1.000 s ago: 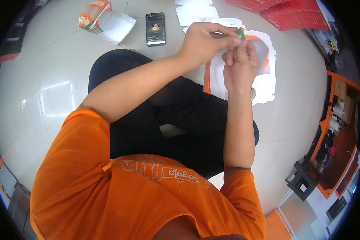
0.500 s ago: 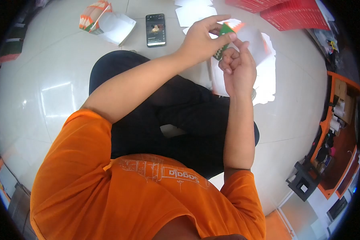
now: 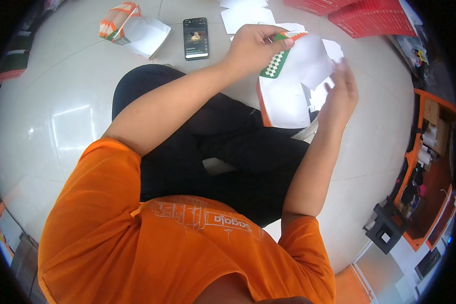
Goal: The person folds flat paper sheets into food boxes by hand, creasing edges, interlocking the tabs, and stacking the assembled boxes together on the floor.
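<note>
My left hand (image 3: 253, 48) pinches a partly folded cardboard food box (image 3: 283, 101) by its green side flap with a cream checked pattern, thumb on top. The box's white inside faces up, and an orange strip runs along its left edge. My right hand (image 3: 339, 99) is at the right side of the box, next to a raised white panel. Its fingers are stretched out and slightly blurred, with the thumb apart. Whether the fingertips touch the panel I cannot tell.
White flat cardboard blanks (image 3: 245, 19) lie on the tiled floor beyond the box. A phone (image 3: 196, 38) and a formed box (image 3: 149, 38) are to the left. Red printed stacks (image 3: 372, 20) stand at the upper right, an orange-edged shelf (image 3: 415, 167) farther right.
My right hand has moved right, away from my left hand, and its curled fingers have straightened. The box has opened out, showing more of its white inside and green flap.
</note>
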`<state>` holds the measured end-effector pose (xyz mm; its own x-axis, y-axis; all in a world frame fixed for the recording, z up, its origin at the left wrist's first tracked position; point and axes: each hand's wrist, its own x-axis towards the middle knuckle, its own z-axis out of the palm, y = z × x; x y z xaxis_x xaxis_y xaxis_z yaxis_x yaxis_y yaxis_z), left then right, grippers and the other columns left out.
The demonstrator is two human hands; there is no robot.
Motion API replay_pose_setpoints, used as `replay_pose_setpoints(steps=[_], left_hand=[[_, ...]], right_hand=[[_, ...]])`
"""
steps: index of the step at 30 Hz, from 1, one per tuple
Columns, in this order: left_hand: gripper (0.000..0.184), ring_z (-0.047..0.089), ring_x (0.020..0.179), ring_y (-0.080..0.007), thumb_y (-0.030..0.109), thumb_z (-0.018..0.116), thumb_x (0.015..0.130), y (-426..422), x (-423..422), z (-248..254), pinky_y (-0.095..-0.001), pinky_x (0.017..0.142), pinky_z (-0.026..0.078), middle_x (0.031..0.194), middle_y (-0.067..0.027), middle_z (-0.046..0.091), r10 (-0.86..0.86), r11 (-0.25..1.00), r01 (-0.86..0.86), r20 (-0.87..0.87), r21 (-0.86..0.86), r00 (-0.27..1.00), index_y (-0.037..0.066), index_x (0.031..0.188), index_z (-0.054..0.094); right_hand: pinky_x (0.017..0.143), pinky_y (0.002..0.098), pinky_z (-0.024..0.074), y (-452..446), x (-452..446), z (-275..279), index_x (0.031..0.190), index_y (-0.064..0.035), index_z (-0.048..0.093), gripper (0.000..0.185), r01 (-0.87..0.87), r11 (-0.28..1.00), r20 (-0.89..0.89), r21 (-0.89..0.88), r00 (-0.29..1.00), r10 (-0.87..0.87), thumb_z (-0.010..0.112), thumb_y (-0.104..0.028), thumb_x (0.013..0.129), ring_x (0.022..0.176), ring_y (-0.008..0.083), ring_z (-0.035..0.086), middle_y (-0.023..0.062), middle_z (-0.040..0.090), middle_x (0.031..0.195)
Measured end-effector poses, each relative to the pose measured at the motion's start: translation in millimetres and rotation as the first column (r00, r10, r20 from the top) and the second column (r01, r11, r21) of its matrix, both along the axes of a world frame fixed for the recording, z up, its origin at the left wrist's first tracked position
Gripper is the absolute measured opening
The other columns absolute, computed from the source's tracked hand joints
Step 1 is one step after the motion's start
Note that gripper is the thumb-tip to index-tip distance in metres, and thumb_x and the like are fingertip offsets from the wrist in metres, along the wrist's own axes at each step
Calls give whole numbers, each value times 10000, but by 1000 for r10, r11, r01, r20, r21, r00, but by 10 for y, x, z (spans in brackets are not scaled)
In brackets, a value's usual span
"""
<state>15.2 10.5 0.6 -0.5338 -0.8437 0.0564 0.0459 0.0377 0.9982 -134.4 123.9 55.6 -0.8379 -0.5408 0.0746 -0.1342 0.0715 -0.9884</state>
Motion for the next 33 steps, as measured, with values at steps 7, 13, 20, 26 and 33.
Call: replay_pose_setpoints(steps=[7, 13, 20, 26, 33], left_hand=[[498, 701, 853, -140, 374, 816, 846, 30, -5, -38, -253, 749, 544, 904, -109, 744, -82, 987, 91, 64, -136, 995, -40, 1110, 733], [464, 689, 663, -164, 423, 830, 801, 44, 55, 73, -283, 623, 533, 823, -113, 749, -61, 998, 62, 40, -12, 997, 2, 987, 774], [405, 708, 677, -164, 377, 806, 853, -56, 87, 96, -263, 650, 555, 842, -99, 750, -148, 987, 156, 183, -29, 972, 12, 1025, 769], [329, 699, 981, -184, 319, 795, 853, 15, 57, 25, -337, 848, 551, 1029, -103, 744, -206, 937, 223, 91, -267, 974, 94, 1091, 758], [192, 682, 906, -250, 220, 780, 775, 51, 64, 55, -341, 802, 533, 1077, -77, 698, 106, 937, -135, -104, -322, 989, 95, 918, 750]], right_hand=[[905, 322, 498, 26, -12, -122, 1237, 68, 652, 364, -202, 929, -154, 311, 954, 259, 688, -153, 949, 1019, 222, 659, 172, 704, 1133], [1001, 315, 438, 18, 212, -48, 1352, 22, 610, 462, -363, 873, -163, 327, 888, 430, 545, -284, 1013, 1105, 206, 620, 170, 685, 1223], [862, 278, 484, 99, 86, 66, 1197, 118, 652, 385, -508, 812, 170, 288, 862, 478, 701, -152, 926, 958, 184, 654, 166, 713, 1050], [682, 259, 502, 59, 103, 41, 1024, 79, 673, 292, -384, 836, 23, 392, 912, 409, 814, -96, 839, 732, 123, 647, 116, 730, 841], [691, 253, 515, 42, 133, -126, 900, 35, 675, 259, -236, 951, -176, 202, 946, 272, 848, -139, 818, 758, 138, 678, 126, 738, 838]])
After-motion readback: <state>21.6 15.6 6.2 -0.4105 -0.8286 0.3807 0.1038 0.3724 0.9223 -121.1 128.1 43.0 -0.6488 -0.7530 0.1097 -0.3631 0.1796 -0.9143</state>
